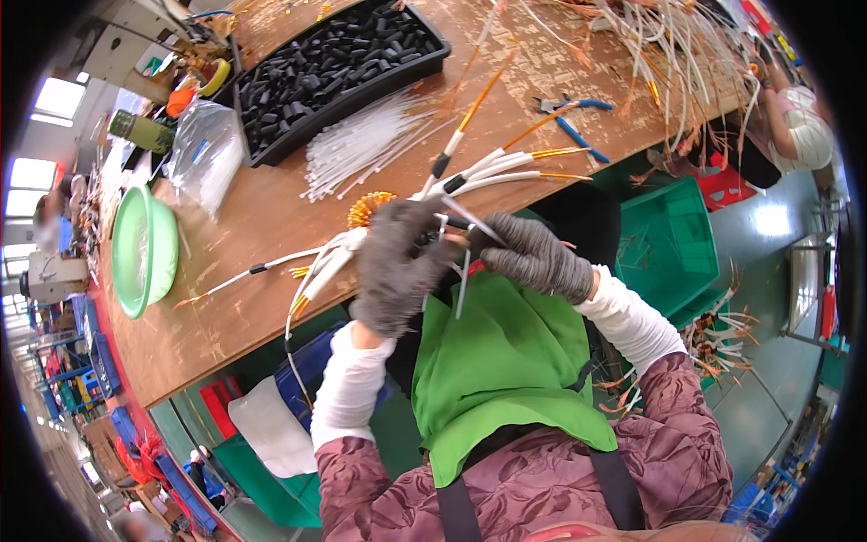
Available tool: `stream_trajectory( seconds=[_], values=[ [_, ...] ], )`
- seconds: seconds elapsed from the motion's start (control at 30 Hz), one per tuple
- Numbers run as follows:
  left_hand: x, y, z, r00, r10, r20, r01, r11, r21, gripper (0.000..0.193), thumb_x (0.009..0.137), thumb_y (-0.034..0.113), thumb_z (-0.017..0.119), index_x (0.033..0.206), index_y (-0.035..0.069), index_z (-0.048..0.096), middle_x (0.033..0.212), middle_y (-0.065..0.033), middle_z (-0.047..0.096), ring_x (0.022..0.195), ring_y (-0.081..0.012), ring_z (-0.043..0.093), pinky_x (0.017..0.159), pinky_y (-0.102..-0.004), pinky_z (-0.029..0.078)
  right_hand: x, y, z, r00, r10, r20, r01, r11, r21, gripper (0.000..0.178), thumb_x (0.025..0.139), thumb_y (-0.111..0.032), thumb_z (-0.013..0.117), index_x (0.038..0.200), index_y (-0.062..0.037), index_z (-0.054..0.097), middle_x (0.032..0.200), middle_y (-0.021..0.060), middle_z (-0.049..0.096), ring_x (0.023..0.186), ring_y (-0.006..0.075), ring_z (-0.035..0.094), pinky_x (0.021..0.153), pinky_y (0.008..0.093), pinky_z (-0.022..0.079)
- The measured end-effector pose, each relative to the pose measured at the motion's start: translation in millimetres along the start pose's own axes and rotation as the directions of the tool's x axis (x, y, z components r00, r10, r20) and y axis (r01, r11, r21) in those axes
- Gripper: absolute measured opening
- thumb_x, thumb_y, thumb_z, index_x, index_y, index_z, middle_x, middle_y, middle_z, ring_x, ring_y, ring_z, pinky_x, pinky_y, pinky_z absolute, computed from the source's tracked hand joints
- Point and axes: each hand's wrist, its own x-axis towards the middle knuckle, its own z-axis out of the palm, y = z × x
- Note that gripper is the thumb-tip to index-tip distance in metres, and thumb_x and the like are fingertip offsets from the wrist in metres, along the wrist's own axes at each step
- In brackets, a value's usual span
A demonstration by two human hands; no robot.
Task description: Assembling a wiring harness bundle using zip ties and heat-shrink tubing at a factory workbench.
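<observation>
At the table's near edge, my left hand (397,266), in a grey knit glove, is closed round a bundle of white-sleeved wires (492,167). The wires fan out to the right with yellow and copper ends, and some carry black tube pieces (440,165). My right hand (542,257), gloved alike, pinches a thin wire with a dark sleeve (474,221) that runs toward the left hand. A white cable tie (464,285) hangs between the hands. Behind the left hand lies an orange-yellow coil (370,209). More white-sleeved wires (327,271) spread left of it.
A black tray (433,56) of short black tubes stands at the back, with loose white cable ties (361,140) before it. Blue-handled pliers (575,126) lie right. A green bowl (161,253) and clear bag (200,149) stand left. A green crate (677,239) is below right; a co-worker (795,126) sits beyond.
</observation>
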Motion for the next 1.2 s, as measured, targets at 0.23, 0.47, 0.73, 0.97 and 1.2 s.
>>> stream_trajectory(
  seconds=[0.23,0.47,0.73,0.97,1.2],
  values=[
    [-4.2,-8.6,2.4,0.982,0.167,-0.084,-0.167,0.986,0.007,0.014,0.075,0.015,0.069,0.088,0.009,0.068,0.08,-0.008,0.06,0.074,-0.0227,0.059,0.066,-0.032,0.046,16.1,14.8,6.5,0.995,-0.081,0.054,0.081,0.997,0.008,0.046,0.083,-0.008,0.055,0.127,-0.004,0.044,0.109,0.0047,0.056,0.094,0.0104,0.051,0.085,0.0263,0.043],
    [9.8,-41.6,-3.6,0.856,0.376,-0.355,-0.267,0.909,0.319,0.013,0.078,0.009,0.067,0.09,0.004,0.067,0.081,-0.0071,0.061,0.074,-0.0182,0.057,0.068,-0.0289,0.045,34.4,37.9,-15.5,0.991,0.098,-0.088,-0.065,0.944,0.322,0.041,0.084,-0.007,0.052,0.123,0.0001,0.043,0.086,0.006,0.057,0.071,0.0108,0.058,0.06,0.0241,0.05],
    [25.5,-55.5,7.5,0.925,0.134,-0.357,-0.142,0.99,0.005,0.01,0.082,0.009,0.063,0.086,0.001,0.066,0.074,-0.0083,0.059,0.069,-0.0195,0.056,0.063,-0.0295,0.044,62.6,30.0,-10.0,0.993,0.112,-0.033,-0.096,0.946,0.308,0.034,0.089,-0.015,0.048,0.122,-0.0074,0.046,0.073,0.006,0.062,0.049,0.0092,0.055,0.047,0.0224,0.046],
    [14.3,-46.0,-2.9,0.989,-0.06,-0.138,0.046,0.994,-0.101,0.013,0.085,0.006,0.058,0.093,0.001,0.065,0.084,-0.0076,0.06,0.078,-0.0154,0.057,0.071,-0.0274,0.045,64.7,12.8,-7.3,0.986,0.169,0.001,-0.166,0.963,0.212,0.021,0.09,-0.021,0.049,0.098,-0.0043,0.058,0.063,0.0027,0.06,0.039,0.0059,0.046,0.035,0.0196,0.036],
    [-3.7,-21.1,-3.4,0.995,-0.068,0.071,0.08,0.977,-0.198,0.02,0.079,-0.002,0.055,0.096,0.002,0.064,0.088,-0.0073,0.059,0.083,-0.0169,0.056,0.078,-0.0288,0.044,58.8,21.1,-7.4,0.956,0.288,0.057,-0.282,0.848,0.449,0.026,0.091,-0.023,0.047,0.097,0.0006,0.058,0.065,0.0023,0.058,0.052,0.0041,0.05,0.047,0.0169,0.039]
  ],
)
